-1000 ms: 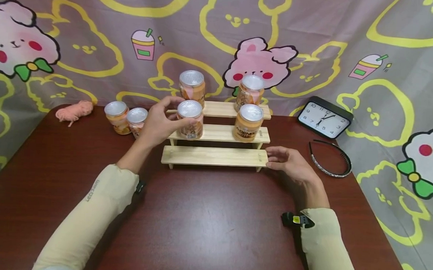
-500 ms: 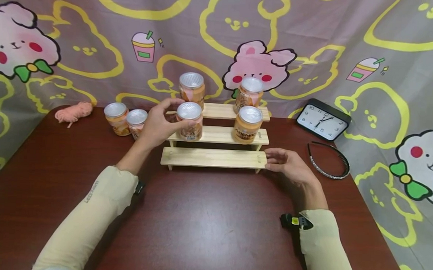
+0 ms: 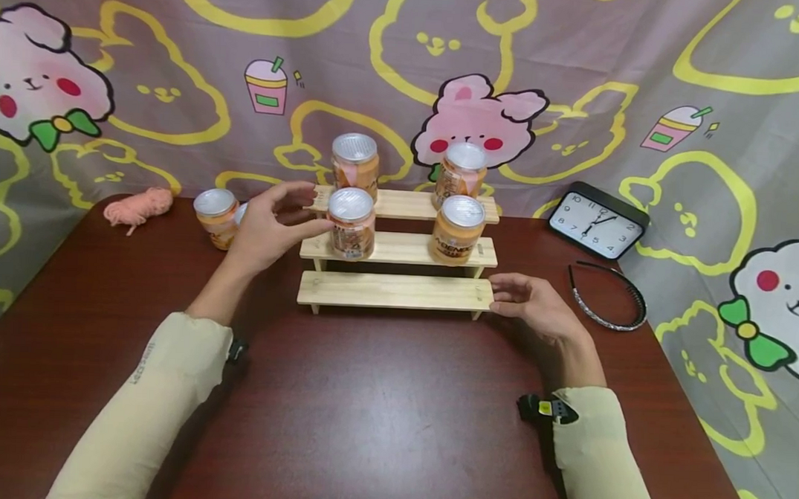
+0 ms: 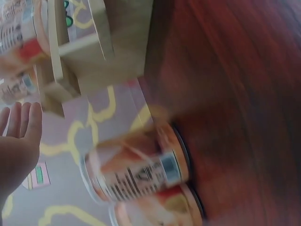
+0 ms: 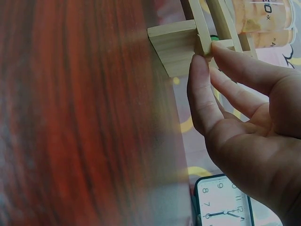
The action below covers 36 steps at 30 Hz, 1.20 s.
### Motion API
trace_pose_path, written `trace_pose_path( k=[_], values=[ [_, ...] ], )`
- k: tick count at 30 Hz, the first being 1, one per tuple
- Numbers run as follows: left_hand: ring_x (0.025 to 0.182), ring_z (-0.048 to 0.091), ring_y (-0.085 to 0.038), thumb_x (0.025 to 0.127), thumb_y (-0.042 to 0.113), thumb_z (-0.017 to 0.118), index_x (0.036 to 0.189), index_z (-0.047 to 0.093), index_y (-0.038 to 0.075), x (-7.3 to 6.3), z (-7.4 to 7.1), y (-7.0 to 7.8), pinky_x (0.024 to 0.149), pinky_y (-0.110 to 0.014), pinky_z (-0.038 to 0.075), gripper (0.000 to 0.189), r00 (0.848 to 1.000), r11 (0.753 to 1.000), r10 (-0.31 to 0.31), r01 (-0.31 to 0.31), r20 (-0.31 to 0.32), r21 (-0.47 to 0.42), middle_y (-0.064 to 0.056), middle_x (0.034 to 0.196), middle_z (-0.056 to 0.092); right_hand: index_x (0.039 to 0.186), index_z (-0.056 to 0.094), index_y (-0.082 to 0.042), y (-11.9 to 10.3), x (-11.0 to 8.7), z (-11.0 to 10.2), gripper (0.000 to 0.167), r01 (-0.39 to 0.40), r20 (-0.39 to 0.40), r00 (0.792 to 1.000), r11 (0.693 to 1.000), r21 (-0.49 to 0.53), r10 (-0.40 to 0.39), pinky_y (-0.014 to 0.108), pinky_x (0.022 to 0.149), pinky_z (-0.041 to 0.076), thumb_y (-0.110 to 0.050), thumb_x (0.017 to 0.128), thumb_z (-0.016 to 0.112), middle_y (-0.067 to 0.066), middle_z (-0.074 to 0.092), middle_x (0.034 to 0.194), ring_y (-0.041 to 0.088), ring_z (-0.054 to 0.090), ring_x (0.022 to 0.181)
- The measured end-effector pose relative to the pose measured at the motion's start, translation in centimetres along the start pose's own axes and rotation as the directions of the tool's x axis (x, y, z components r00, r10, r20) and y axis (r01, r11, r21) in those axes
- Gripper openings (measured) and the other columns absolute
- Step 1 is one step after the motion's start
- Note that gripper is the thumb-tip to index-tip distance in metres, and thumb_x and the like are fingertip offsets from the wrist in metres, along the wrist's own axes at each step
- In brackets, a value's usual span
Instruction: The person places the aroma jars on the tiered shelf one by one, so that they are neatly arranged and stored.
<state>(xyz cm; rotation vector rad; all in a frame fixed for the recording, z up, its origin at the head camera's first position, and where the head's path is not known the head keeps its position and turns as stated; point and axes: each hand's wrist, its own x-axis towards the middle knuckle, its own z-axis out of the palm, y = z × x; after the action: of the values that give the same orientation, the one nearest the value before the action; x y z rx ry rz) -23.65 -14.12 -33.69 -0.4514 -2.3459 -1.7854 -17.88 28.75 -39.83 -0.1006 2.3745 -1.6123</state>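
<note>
A three-step wooden display shelf (image 3: pixel 395 291) stands on the table. On its middle step, at the left, is an orange can (image 3: pixel 351 236) with a silver lid. My left hand (image 3: pixel 264 227) is just left of that can, fingers spread and holding nothing; the thumb tip is close to the can's side. Another can (image 3: pixel 456 241) occupies the right of the same step. Up on the top step are a left can (image 3: pixel 355 166) and a right can (image 3: pixel 460 179). My right hand (image 5: pixel 254 117) pinches the right end of the lowest step between thumb and finger.
Left of the shelf, two more cans stand side by side on the table, the outer can (image 3: pixel 216 218) beside one mostly hidden by my left hand. Pink yarn (image 3: pixel 138 206) lies at the back left. To the right are a clock (image 3: pixel 598 222) and a headband (image 3: pixel 608 299).
My left hand has let go of the left can on the middle step and moved left, away from it. That can stays in place. The right hand holds its position at the shelf.
</note>
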Motion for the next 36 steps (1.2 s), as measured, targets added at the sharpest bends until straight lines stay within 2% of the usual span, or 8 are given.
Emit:
trace_pose_path(
  k=[4, 7, 14, 19, 26, 30, 36],
  values=[
    [0.118, 0.06, -0.03, 0.083, 0.018, 0.086, 0.136, 0.06, 0.004, -0.4, -1.5, -0.1, 0.101, -0.034, 0.05, 0.06, 0.998, 0.998, -0.048, 0.049, -0.037, 0.03, -0.013, 0.128, 0.06, 0.139, 0.051, 0.011, 0.0, 0.0, 0.0, 0.053, -0.002, 0.0, 1.0, 1.0, 0.003, 0.002, 0.023, 0.085, 0.055, 0.003, 0.091, 0.072, 0.029, 0.057, 0.131, 0.02, 0.062, 0.11],
    [0.119, 0.059, -0.027, 0.084, 0.02, 0.085, 0.136, 0.06, 0.007, -0.7, -2.5, -0.2, 0.101, -0.034, 0.05, 0.059, 0.997, 0.997, -0.054, 0.056, -0.056, 0.045, -0.01, 0.128, 0.059, 0.139, 0.05, 0.011, 0.0, 0.0, 0.0, 0.053, -0.006, -0.001, 1.0, 1.0, 0.007, 0.006, 0.023, 0.085, 0.055, 0.003, 0.091, 0.071, 0.029, 0.057, 0.131, 0.02, 0.062, 0.109],
    [0.111, 0.062, -0.014, 0.084, 0.015, 0.085, 0.133, 0.063, 0.006, -1.2, -4.3, -0.8, 0.096, -0.027, 0.052, 0.054, 0.993, 0.999, -0.013, 0.019, -0.114, 0.048, -0.011, 0.123, 0.065, 0.139, 0.051, 0.011, -0.2, 0.0, 0.1, 0.052, -0.011, 0.001, 1.0, 1.0, 0.0, 0.011, 0.023, 0.085, 0.055, 0.002, 0.091, 0.072, 0.028, 0.058, 0.131, 0.021, 0.062, 0.109],
    [0.109, 0.062, -0.015, 0.084, 0.011, 0.085, 0.13, 0.065, 0.003, -1.5, -5.7, -1.4, 0.094, -0.023, 0.052, 0.051, 0.988, 0.997, -0.007, 0.019, -0.156, 0.072, 0.0, 0.116, 0.067, 0.139, 0.051, 0.011, -0.2, 0.0, 0.1, 0.052, -0.011, -0.004, 1.0, 1.0, -0.005, 0.011, 0.022, 0.085, 0.055, 0.002, 0.092, 0.072, 0.029, 0.057, 0.131, 0.021, 0.062, 0.11],
    [0.106, 0.061, -0.01, 0.084, 0.013, 0.084, 0.13, 0.065, 0.001, -1.8, -8.0, -2.4, 0.09, -0.018, 0.051, 0.051, 0.968, 0.986, -0.024, 0.064, -0.249, 0.152, -0.001, 0.115, 0.067, 0.139, 0.05, 0.012, 0.0, 0.0, 0.1, 0.053, -0.011, 0.002, 1.0, 1.0, 0.009, 0.011, 0.023, 0.085, 0.055, 0.003, 0.092, 0.071, 0.029, 0.057, 0.131, 0.017, 0.063, 0.106],
    [0.103, 0.062, -0.009, 0.084, 0.012, 0.084, 0.127, 0.067, 0.004, -1.8, -9.1, -3.2, 0.086, -0.014, 0.05, 0.047, 0.956, 0.984, -0.031, 0.08, -0.29, 0.157, -0.002, 0.112, 0.068, 0.138, 0.05, 0.013, 0.0, 0.0, 0.1, 0.052, -0.007, 0.002, 1.0, 1.0, 0.018, 0.007, 0.023, 0.085, 0.055, 0.004, 0.091, 0.071, 0.029, 0.057, 0.13, 0.014, 0.063, 0.104],
    [0.102, 0.061, -0.01, 0.085, 0.015, 0.084, 0.128, 0.066, 0.002, -1.8, -10.2, -4.0, 0.087, -0.014, 0.049, 0.049, 0.943, 0.977, -0.059, 0.122, -0.327, 0.176, 0.0, 0.112, 0.067, 0.138, 0.051, 0.012, -0.2, 0.0, 0.1, 0.052, -0.017, -0.009, 1.0, 1.0, 0.012, 0.017, 0.023, 0.085, 0.055, 0.004, 0.091, 0.071, 0.03, 0.057, 0.131, 0.019, 0.063, 0.108]
  ],
)
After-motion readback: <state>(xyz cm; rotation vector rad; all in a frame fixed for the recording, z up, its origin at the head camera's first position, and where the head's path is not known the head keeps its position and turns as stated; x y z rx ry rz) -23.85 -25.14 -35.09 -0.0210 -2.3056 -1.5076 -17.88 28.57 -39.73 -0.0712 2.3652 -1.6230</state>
